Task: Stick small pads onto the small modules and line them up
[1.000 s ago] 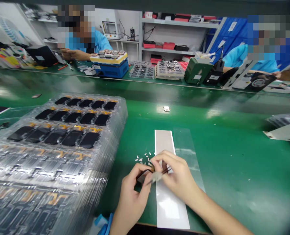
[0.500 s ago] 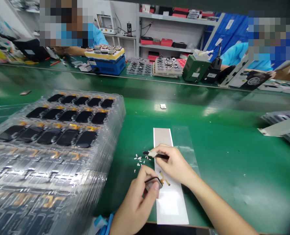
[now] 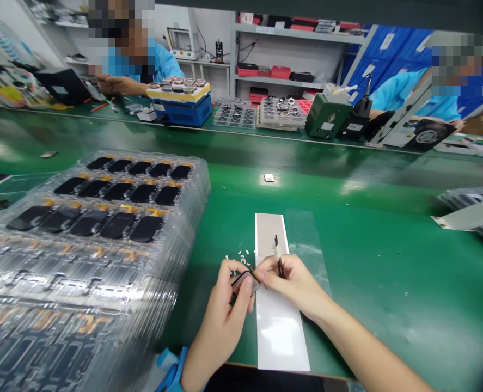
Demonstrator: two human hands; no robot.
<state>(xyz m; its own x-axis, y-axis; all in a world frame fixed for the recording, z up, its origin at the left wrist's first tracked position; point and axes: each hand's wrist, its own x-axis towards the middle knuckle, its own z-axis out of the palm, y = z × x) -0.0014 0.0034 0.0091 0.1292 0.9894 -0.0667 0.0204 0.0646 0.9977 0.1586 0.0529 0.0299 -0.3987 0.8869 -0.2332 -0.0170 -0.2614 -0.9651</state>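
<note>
Between the thumb and fingers of my left hand (image 3: 227,316) is a small black-edged display screen (image 3: 246,283), its grey back turned up. My right hand (image 3: 296,283) meets it at the right edge, thumb and forefinger pinched at the screen's orange flex cable (image 3: 253,269), which is mostly hidden. Tucked in that same hand are black tweezers (image 3: 277,251) with a pale wrapped middle, pointing away from me. Under the right hand lies a long white-and-grey strip (image 3: 282,326). Small white bits (image 3: 243,258) are scattered just beyond my left fingers.
At left stands a tall stack of clear trays (image 3: 184,218) holding black screens. A clear film (image 3: 306,239) lies beside the strip, and a small white-topped piece (image 3: 269,177) farther back. Across the bench, two people in blue sit behind a blue box (image 3: 188,109) and a green box (image 3: 325,115).
My right hand has come down to the screen's edge and pinches at the cable. The tweezers have swung from pointing left to pointing away. My left hand has shifted slightly left with the screen.
</note>
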